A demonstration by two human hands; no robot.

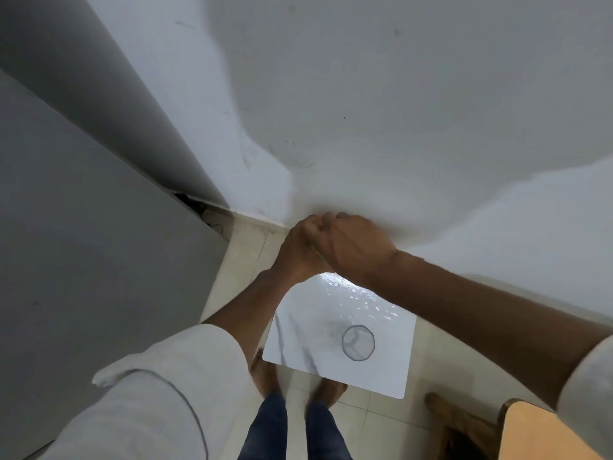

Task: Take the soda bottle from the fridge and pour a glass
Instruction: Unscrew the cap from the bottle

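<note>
**Hands together above the table, glass waiting**

We look down at both our hands held close against the white wall (365,94). Our left hand (300,247) and right hand (356,245) are curled and pressed together over something hidden between them; a thin green sliver shows there, but we cannot tell what they grip. Below, a clear glass (358,342) stands upright and empty on the small white table (308,333). The grey fridge (83,244) stands to our left. A wooden chair (530,433) sits at lower right.
</note>
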